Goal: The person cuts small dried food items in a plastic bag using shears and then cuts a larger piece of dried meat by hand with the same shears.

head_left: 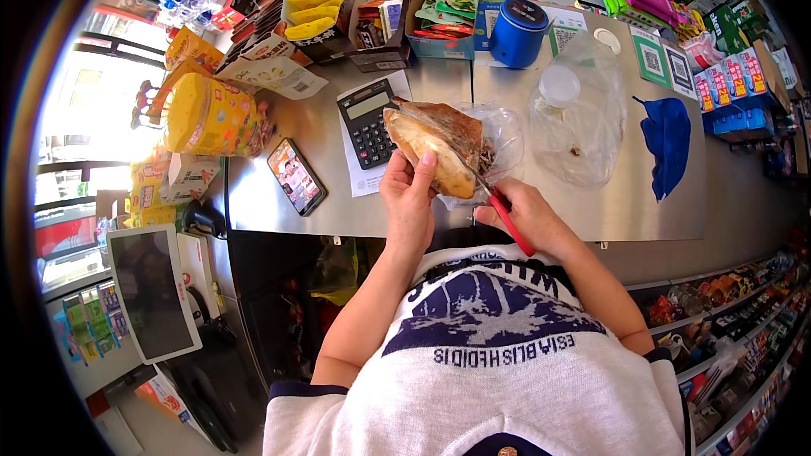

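My left hand (410, 187) grips a large yellowish-brown piece of dried food (434, 145), its thumb on the pale face; the exact kind is unclear. With my right hand (523, 212) I hold red-handled scissors (512, 223), their blades at the right edge of the piece. Behind it, a thin clear plastic bag (507, 139) lies on the metal counter, with dark shreds at its opening. A black calculator (367, 120) on white paper is just left of the piece. Farther left rests a smartphone (296, 176) with a lit screen.
A clear bag (580, 133) with a white-lidded container (559, 85) and a crumpled blue item (665, 145) lie to the right. Along the back stand a blue canister (519, 31) and open packet boxes (443, 44). A yellow-lidded jar (212, 115) and a tablet-like screen (154, 294) are left.
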The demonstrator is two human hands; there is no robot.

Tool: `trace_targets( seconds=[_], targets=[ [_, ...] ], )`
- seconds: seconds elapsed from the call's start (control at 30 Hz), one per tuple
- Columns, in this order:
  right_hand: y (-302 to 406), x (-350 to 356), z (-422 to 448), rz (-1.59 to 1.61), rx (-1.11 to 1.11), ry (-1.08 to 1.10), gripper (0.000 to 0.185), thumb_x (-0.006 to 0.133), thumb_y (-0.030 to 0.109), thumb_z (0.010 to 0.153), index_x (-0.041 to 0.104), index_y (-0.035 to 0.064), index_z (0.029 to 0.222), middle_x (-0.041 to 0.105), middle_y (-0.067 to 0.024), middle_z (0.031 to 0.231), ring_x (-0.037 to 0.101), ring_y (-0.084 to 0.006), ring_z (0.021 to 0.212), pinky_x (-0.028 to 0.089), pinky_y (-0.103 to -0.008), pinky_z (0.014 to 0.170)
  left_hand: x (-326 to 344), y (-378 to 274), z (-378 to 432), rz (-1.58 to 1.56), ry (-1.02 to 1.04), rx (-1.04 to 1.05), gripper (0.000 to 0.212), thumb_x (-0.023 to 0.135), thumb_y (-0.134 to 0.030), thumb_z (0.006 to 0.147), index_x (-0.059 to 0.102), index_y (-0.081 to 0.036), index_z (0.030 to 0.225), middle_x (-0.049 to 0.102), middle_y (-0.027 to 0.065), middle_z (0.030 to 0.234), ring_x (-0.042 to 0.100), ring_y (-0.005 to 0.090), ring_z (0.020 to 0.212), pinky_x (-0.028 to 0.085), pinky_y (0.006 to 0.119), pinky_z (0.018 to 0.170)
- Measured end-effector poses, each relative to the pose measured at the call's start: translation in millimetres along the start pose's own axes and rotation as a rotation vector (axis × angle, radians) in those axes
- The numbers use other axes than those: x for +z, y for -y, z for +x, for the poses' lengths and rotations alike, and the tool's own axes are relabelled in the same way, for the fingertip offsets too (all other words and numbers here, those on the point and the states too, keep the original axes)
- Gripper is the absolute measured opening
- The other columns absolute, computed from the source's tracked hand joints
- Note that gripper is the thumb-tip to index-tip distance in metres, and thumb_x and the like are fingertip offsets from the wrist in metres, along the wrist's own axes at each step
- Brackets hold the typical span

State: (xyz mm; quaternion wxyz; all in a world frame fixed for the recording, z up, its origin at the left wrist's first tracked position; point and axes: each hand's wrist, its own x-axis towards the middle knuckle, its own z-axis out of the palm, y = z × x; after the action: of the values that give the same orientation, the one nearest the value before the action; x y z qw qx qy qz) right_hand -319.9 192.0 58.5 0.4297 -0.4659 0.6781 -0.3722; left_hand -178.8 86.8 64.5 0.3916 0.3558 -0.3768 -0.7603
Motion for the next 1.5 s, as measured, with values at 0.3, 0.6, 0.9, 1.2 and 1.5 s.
trace_targets(
  seconds=[0.3, 0.6, 0.9, 1.2, 1.5],
  targets=[
    [6, 1, 7, -0.016, 0.048, -0.040, 0.058, 0.072, 0.051, 0.069, 0.059, -0.0045, 0.076, 0.057, -0.0146, 0.064, 0.055, -0.0236, 0.058, 0.044, -0.0348, 0.058, -2, 5, -3, -0.009, 0.037, -0.109, 0.027, 0.056, -0.019, 0.091, 0.051, -0.003, 0.111, 0.061, 0.0055, 0.101, 0.060, 0.0121, 0.086, 0.051, 0.029, 0.073],
    [-1, 1, 7, 0.224, 0.219, 0.107, 0.047, 0.074, 0.040, 0.073, 0.063, -0.0044, 0.080, 0.054, -0.0037, 0.059, 0.047, -0.0110, 0.057, 0.042, -0.0295, 0.055, -7, 7, -2, -0.055, 0.065, -0.144, 0.028, 0.055, -0.019, 0.091, 0.050, -0.003, 0.113, 0.061, 0.0057, 0.102, 0.060, 0.0134, 0.089, 0.051, 0.029, 0.074],
    [-4, 5, 14, 0.301, 0.035, 0.087, 0.069, 0.061, 0.061, 0.075, 0.062, -0.0061, 0.091, 0.061, -0.0092, 0.075, 0.056, -0.0157, 0.072, 0.046, -0.0298, 0.066, -7, 6, -4, -0.032, 0.172, -0.172, 0.030, 0.054, -0.019, 0.091, 0.049, -0.004, 0.117, 0.060, 0.0061, 0.106, 0.060, 0.0151, 0.092, 0.051, 0.030, 0.077],
    [-1, 7, 12, 0.392, 0.161, 0.121, 0.074, 0.061, 0.072, 0.066, 0.061, -0.0024, 0.072, 0.054, -0.0023, 0.059, 0.050, -0.0095, 0.049, 0.042, -0.0238, 0.045, -9, 4, -1, -0.027, 0.220, -0.170, 0.031, 0.054, -0.019, 0.091, 0.049, -0.004, 0.118, 0.059, 0.0056, 0.107, 0.060, 0.0154, 0.093, 0.050, 0.031, 0.077],
    [1, 5, 15, 0.448, 0.226, 0.184, 0.066, 0.060, 0.065, 0.073, 0.058, 0.0000, 0.069, 0.051, -0.0002, 0.055, 0.047, -0.0058, 0.040, 0.035, -0.0178, 0.035, -14, 7, 2, -0.048, 0.164, -0.218, 0.031, 0.056, -0.017, 0.089, 0.050, -0.004, 0.117, 0.061, 0.0051, 0.104, 0.060, 0.0141, 0.091, 0.052, 0.029, 0.075]
  ],
)
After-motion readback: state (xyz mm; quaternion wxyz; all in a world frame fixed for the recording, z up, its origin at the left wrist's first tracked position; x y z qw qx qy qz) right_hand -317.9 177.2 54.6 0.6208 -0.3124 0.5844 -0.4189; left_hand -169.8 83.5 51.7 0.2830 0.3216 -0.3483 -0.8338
